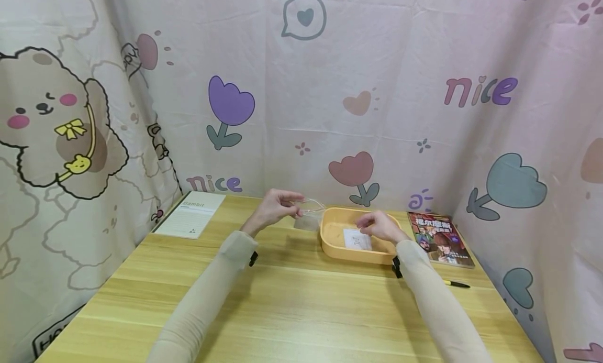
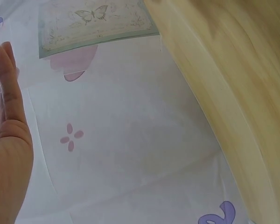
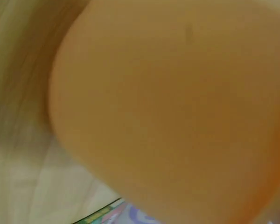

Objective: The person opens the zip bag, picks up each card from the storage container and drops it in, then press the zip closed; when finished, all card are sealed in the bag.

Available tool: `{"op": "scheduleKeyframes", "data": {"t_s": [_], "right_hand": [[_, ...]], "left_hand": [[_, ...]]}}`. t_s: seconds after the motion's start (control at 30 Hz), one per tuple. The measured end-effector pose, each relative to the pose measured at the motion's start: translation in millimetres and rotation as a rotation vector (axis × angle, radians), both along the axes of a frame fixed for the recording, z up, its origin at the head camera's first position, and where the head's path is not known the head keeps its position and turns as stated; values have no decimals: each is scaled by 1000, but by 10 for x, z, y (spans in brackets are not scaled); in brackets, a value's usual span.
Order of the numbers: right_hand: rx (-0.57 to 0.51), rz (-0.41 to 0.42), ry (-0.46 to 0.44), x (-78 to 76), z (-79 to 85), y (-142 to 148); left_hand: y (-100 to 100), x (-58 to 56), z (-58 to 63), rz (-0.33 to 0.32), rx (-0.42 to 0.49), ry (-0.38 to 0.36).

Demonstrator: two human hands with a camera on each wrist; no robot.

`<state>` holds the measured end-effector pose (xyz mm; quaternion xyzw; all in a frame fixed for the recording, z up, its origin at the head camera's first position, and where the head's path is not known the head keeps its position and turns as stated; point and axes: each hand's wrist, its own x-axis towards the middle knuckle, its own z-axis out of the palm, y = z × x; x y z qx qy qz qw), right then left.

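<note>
In the head view my left hand [image 1: 278, 206] pinches a clear plastic bag [image 1: 313, 206] by its edge, left of the yellow tray [image 1: 330, 248]. The bag's mouth gapes toward the tray. A pale card with a butterfly and green border [image 2: 98, 21] shows at the bag in the left wrist view, where fingers [image 2: 11, 98] stand at the left edge. My right hand [image 1: 381, 227] is over the tray with its fingers bent, fingertips right at a white paper with dark marks [image 1: 354, 240]. I cannot tell whether they pinch that paper.
A notepad [image 1: 193, 216] lies at the table's back left. Right of the tray is a colourful magazine [image 1: 440, 240], with a yellow and black pen [image 1: 457, 284] in front of it. A printed curtain [image 1: 292, 101] hangs behind the wooden table [image 1: 282, 310].
</note>
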<state>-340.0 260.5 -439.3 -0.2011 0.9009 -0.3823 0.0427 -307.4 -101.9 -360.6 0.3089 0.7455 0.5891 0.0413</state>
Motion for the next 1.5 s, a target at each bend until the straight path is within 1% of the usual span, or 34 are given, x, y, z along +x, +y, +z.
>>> {"op": "scheduleKeyframes", "data": {"t_s": [0.2, 0.27, 0.4, 0.5, 0.6, 0.7, 0.83, 1.0, 1.1, 1.3, 1.37, 1.5], "right_hand": [[88, 40, 18, -24, -110, 104], [111, 38, 7, -43, -150, 125], [127, 2, -40, -66, -199, 136], [141, -26, -60, -56, -210, 122], [169, -34, -59, -50, -218, 104], [196, -33, -53, -52, -223, 90], [222, -12, -35, -51, -235, 70], [225, -16, -47, -33, -248, 46], [225, -26, -51, -21, -249, 35], [251, -37, -27, -25, -250, 35], [247, -32, -13, -30, -252, 35], [229, -25, 15, -27, -260, 36]], "left_hand": [[26, 5, -8, 3, -14, 0], [30, 3, -15, 0, -14, 0], [33, -3, -28, -8, -11, 1], [34, -8, -35, -13, -7, 1], [31, -10, -34, -21, -4, 2], [25, -10, -33, -24, -3, 2], [22, -11, -30, -27, 0, 7], [27, -14, -35, -33, 8, 6], [27, -10, -34, -26, 10, 3], [26, 5, -20, -16, 2, 14], [26, -10, -32, -14, -4, 16], [26, -108, -121, -1, -14, 13]]}}
